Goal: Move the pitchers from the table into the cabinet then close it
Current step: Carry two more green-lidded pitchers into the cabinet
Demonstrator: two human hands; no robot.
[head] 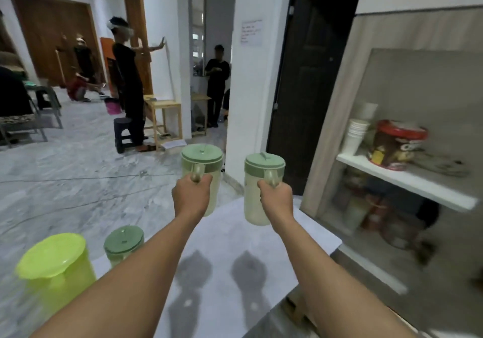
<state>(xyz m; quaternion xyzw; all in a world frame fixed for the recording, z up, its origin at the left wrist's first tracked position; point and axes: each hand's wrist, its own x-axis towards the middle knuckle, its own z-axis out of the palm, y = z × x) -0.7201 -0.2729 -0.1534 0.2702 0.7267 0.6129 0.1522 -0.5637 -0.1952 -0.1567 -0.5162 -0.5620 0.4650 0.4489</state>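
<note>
Two pale pitchers with sage-green lids hang upright in the air above the white table [235, 272]. My left hand [192, 197] grips the handle of the left pitcher [202, 163]. My right hand [277, 199] grips the handle of the right pitcher [261, 180]. Their shadows fall on the tabletop below. A third green-lidded pitcher [123, 243] stands at the table's left edge, with a bright lime-green pitcher [56, 272] beside it at the near left. The open cabinet [407, 180] is on the right, its white shelf [407, 178] level with the held pitchers.
On the cabinet shelf stand stacked white cups [355, 133], a red-lidded tub [397, 144] and a flat lid; jars fill the space below. A dark door [305, 81] and a white pillar [253, 76] stand ahead. People, stools and a wooden table occupy the marble floor at left.
</note>
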